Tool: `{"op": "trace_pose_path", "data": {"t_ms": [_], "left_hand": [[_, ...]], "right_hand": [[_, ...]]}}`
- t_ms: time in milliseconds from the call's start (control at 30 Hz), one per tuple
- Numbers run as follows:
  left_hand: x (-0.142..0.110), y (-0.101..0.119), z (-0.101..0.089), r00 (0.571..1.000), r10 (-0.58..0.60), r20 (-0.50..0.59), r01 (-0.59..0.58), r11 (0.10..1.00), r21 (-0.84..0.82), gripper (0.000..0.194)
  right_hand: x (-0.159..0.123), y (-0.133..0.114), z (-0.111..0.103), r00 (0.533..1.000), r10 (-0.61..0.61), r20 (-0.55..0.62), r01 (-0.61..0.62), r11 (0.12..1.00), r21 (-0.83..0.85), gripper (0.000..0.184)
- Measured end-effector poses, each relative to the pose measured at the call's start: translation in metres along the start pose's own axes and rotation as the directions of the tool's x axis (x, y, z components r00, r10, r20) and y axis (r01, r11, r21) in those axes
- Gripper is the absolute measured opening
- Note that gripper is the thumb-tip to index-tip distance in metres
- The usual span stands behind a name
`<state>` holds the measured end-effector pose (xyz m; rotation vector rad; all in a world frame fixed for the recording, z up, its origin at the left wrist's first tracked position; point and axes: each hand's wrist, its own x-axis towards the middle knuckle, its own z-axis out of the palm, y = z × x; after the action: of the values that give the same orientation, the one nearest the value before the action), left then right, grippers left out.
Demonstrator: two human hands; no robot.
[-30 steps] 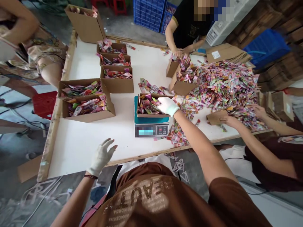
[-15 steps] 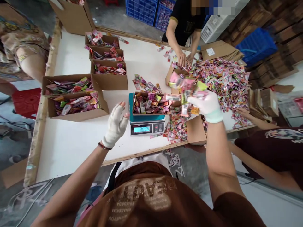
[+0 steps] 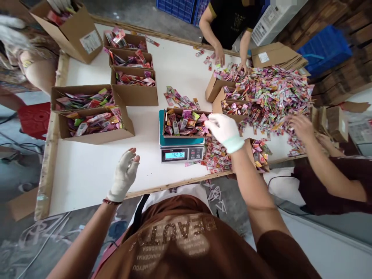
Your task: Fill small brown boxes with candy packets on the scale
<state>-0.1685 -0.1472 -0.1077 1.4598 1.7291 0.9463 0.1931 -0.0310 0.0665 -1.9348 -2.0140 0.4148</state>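
Note:
A small cardboard box (image 3: 186, 135) filled with colourful sachets (image 3: 183, 123) rests on a digital scale (image 3: 182, 153), whose lit display appears to read 427.6. My right hand (image 3: 226, 131), in a white glove, is at the box's right end. Its fingers are bent together by the rim and the sachets there; what they grip, if anything, is hidden. Off to the scale's left, my left hand (image 3: 123, 174) hovers over the white table in a glove with bare fingertips. Its fingers are loosely curled and apart, holding nothing.
Filled boxes (image 3: 95, 122) stand on the left. Loose sachets (image 3: 181, 100) lie behind the scale, and a big sachet heap (image 3: 279, 93) covers the right. Co-workers' hands (image 3: 302, 128) work around it. Another filled box (image 3: 258, 155) sits at the front right edge.
My right hand has moved left to the box on the scale, and the bunch of sachets it held no longer shows. The scale's reading has risen. My left hand has drawn back toward the lower left.

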Motion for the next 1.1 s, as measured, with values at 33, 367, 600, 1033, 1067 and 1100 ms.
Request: {"op": "trace_pose_path", "data": {"t_ms": [33,367,600,1033,1067,1100], "left_hand": [[-0.004,-0.002,-0.001,1.000,-0.007,-0.005,0.007,1.000,0.001,0.063],[-0.027,0.012,0.003,0.999,-0.042,0.009,0.043,0.994,-0.101,0.056],[-0.009,0.012,0.014,0.999,0.006,0.036,-0.002,0.992,-0.124,0.052],[0.067,0.076,-0.015,0.936,0.342,-0.079,-0.342,0.940,0.025,0.031],[0.071,0.083,-0.017,0.927,0.364,-0.094,-0.363,0.931,0.025,0.031],[0.074,0.091,-0.017,0.917,0.384,-0.104,-0.385,0.923,0.020,0.031]], "right_hand": [[0.011,-0.014,0.013,0.997,0.004,0.072,0.001,0.997,-0.076,0.032],[0.057,-0.029,0.078,0.978,-0.077,0.193,0.109,0.981,-0.162,0.016],[0.008,0.009,-0.026,1.000,0.028,-0.012,-0.023,0.954,0.299,0.018],[-0.040,0.081,-0.048,0.957,0.266,-0.118,-0.266,0.964,0.009,0.049],[-0.038,0.072,-0.040,0.973,0.204,-0.108,-0.203,0.979,0.019,0.040],[-0.034,0.061,-0.033,0.986,0.143,-0.091,-0.143,0.990,0.009,0.032]]}}
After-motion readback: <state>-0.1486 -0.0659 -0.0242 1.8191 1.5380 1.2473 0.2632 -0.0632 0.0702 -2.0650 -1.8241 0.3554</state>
